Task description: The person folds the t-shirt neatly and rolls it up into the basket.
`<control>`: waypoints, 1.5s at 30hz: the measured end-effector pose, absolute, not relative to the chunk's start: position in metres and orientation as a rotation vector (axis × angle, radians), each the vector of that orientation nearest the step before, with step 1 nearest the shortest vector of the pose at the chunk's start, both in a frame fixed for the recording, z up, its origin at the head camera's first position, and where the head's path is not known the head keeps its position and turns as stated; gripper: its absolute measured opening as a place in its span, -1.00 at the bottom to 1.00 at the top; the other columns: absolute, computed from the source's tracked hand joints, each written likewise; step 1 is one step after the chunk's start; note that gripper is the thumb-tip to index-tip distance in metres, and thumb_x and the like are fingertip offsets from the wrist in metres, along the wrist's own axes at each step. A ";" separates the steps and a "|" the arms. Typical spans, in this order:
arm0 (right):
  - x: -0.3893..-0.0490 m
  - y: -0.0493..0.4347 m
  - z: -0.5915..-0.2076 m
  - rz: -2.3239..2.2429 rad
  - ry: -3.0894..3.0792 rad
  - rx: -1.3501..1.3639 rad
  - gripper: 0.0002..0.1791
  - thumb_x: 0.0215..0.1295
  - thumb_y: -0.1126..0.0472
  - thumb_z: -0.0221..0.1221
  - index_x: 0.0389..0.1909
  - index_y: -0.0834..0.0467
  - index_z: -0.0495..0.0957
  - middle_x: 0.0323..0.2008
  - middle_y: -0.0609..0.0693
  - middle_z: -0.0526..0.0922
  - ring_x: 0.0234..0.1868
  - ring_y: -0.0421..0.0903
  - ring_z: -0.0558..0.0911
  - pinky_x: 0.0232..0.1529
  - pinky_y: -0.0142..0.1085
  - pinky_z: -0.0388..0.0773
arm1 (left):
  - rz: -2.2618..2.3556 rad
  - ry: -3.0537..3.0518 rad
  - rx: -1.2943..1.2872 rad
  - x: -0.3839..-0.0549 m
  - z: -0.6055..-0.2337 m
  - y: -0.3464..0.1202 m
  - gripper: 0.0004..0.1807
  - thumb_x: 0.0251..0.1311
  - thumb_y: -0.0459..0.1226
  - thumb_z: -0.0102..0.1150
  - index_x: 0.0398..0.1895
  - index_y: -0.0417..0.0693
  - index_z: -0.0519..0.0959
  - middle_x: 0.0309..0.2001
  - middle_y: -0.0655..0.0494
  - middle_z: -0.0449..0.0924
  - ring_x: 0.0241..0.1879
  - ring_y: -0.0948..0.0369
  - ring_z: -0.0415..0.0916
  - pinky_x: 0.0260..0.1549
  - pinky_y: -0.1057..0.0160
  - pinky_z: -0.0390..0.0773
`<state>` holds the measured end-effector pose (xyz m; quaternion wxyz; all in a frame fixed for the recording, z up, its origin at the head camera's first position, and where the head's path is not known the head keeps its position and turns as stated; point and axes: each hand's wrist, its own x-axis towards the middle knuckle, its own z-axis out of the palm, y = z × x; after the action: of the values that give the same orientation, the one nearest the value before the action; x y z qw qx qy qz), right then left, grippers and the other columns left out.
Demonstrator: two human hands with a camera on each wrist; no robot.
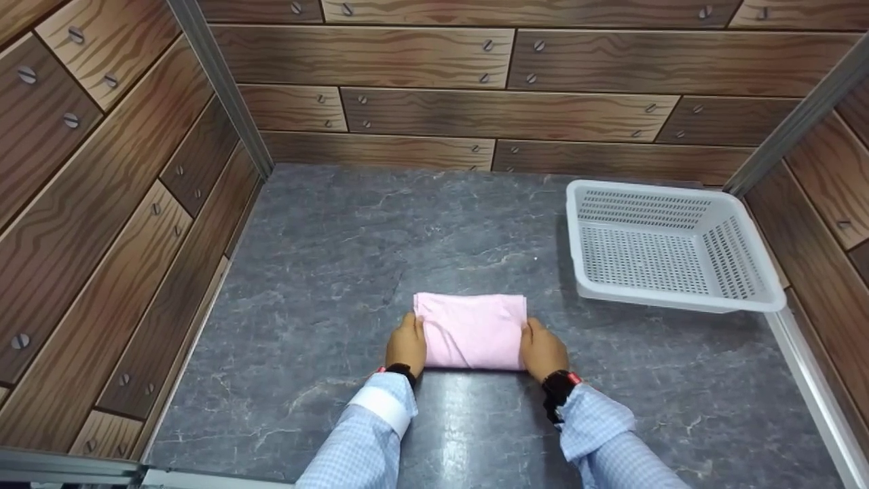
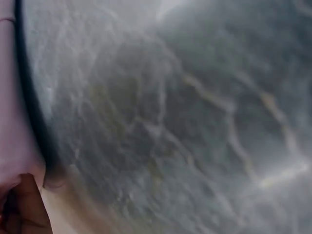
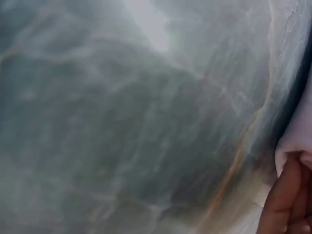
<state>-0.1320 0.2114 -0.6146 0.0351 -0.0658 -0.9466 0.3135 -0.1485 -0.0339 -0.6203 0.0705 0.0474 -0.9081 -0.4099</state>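
A pink cloth, folded into a rectangle, is held between my two hands above or on the dark marbled table. Its left edge is gripped by my left hand, thumb on top. On the opposite side my right hand grips the right edge the same way. In the left wrist view the cloth shows at the left border with fingers at its corner. The right wrist view has the cloth at the right border, pinched by fingers. The cloth's underside is hidden.
A white perforated plastic basket stands at the right, beside the wood-patterned right wall. Similar panels form the left wall and back wall. A metal rail runs along the table's right edge.
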 end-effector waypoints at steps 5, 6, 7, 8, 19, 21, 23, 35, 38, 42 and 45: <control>-0.135 0.208 -0.617 0.856 -2.982 -0.227 -0.68 0.51 0.13 -0.12 -0.16 0.28 0.50 -0.36 0.35 0.66 -0.32 0.34 0.65 -0.32 0.18 0.49 | -1.150 -2.743 0.190 -0.148 -0.625 -0.029 -0.80 0.41 -0.26 0.00 -0.34 -0.24 0.41 -0.50 -0.33 0.62 -0.39 -0.27 0.63 -0.41 -0.18 0.51; -0.135 0.207 -0.618 0.834 -2.993 -0.229 -0.68 0.52 0.12 -0.12 -0.18 0.27 0.50 -0.38 0.34 0.66 -0.33 0.34 0.65 -0.33 0.17 0.49 | -1.142 -2.749 0.198 -0.148 -0.626 -0.029 -0.80 0.40 -0.27 0.01 -0.33 -0.24 0.41 -0.50 -0.33 0.62 -0.39 -0.27 0.63 -0.40 -0.18 0.52; -0.135 0.207 -0.618 0.815 -3.003 -0.226 -0.69 0.51 0.12 -0.11 -0.19 0.27 0.49 -0.40 0.33 0.66 -0.34 0.33 0.65 -0.34 0.17 0.49 | -1.136 -2.756 0.208 -0.148 -0.626 -0.029 -0.80 0.40 -0.26 0.02 -0.32 -0.25 0.41 -0.49 -0.34 0.62 -0.39 -0.27 0.63 -0.40 -0.18 0.52; -0.135 0.207 -0.619 0.798 -3.013 -0.223 -0.69 0.51 0.12 -0.11 -0.21 0.27 0.48 -0.41 0.33 0.66 -0.35 0.33 0.65 -0.35 0.17 0.49 | -1.132 -2.761 0.217 -0.149 -0.627 -0.028 -0.81 0.39 -0.27 0.03 -0.31 -0.25 0.41 -0.49 -0.34 0.63 -0.39 -0.27 0.64 -0.40 -0.18 0.53; -0.139 0.203 -0.615 0.731 -2.799 -0.196 -0.71 0.35 0.18 0.09 -0.05 0.30 0.48 -0.18 0.33 0.62 -0.10 0.33 0.59 -0.13 0.15 0.49 | -0.874 -2.609 0.052 -0.147 -0.626 -0.031 -0.55 0.16 -0.29 0.25 0.10 -0.27 0.43 0.07 -0.28 0.43 0.08 -0.20 0.46 0.05 -0.09 0.49; -0.140 0.199 -0.617 0.675 -2.748 -0.049 -0.58 0.29 0.18 0.14 0.09 0.34 0.45 0.03 0.36 0.54 0.15 0.35 0.48 0.09 0.17 0.42 | -0.789 -2.619 -0.099 -0.147 -0.626 -0.031 -0.46 0.15 -0.22 0.24 0.17 -0.27 0.43 0.24 -0.29 0.34 0.26 -0.21 0.33 0.21 -0.10 0.40; -0.139 0.194 -0.620 0.609 -2.766 0.119 -0.44 0.30 0.13 0.14 0.24 0.35 0.38 0.22 0.37 0.44 0.35 0.36 0.31 0.27 0.20 0.30 | -0.733 -2.669 -0.257 -0.146 -0.627 -0.030 -0.36 0.19 -0.10 0.19 0.28 -0.27 0.38 0.39 -0.29 0.21 0.41 -0.22 0.17 0.34 -0.12 0.28; -0.134 0.186 -0.645 0.582 -2.972 0.344 -0.18 0.39 -0.17 0.01 0.51 0.21 0.08 0.52 0.25 0.05 0.55 0.26 -0.01 0.43 0.31 -0.08 | -0.598 -2.944 -0.440 -0.144 -0.653 -0.035 -0.05 0.27 0.24 -0.06 0.51 -0.24 0.08 0.53 -0.14 0.06 0.52 -0.07 0.01 0.40 -0.11 0.19; -0.134 0.187 -0.647 0.614 -3.005 0.323 -0.17 0.40 -0.19 -0.02 0.53 0.18 0.04 0.54 0.24 -0.01 0.56 0.26 -0.06 0.44 0.31 -0.15 | -0.564 -2.928 -0.449 -0.143 -0.656 -0.034 -0.03 0.26 0.25 -0.05 0.50 -0.27 0.09 0.52 -0.17 0.07 0.51 -0.08 0.04 0.39 -0.09 0.22; -0.133 0.187 -0.646 0.621 -3.027 0.319 -0.17 0.41 -0.19 -0.02 0.53 0.18 0.03 0.54 0.24 -0.03 0.56 0.27 -0.08 0.43 0.33 -0.15 | -0.548 -2.941 -0.439 -0.143 -0.656 -0.034 -0.01 0.25 0.26 -0.05 0.50 -0.26 0.08 0.53 -0.16 0.06 0.51 -0.08 0.03 0.40 -0.09 0.21; -0.134 0.188 -0.643 0.638 -3.046 0.330 -0.17 0.41 -0.18 -0.02 0.53 0.20 0.02 0.54 0.25 -0.04 0.56 0.27 -0.09 0.42 0.35 -0.13 | -0.616 -2.975 -0.441 -0.144 -0.652 -0.034 -0.03 0.27 0.23 -0.04 0.50 -0.28 0.07 0.53 -0.18 0.03 0.52 -0.12 0.00 0.42 -0.09 0.16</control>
<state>-0.1344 0.1875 -0.6431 0.0059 0.1055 -0.9733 0.2040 -0.1440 -0.0339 -0.6517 0.0360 -0.1435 -0.9685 -0.2004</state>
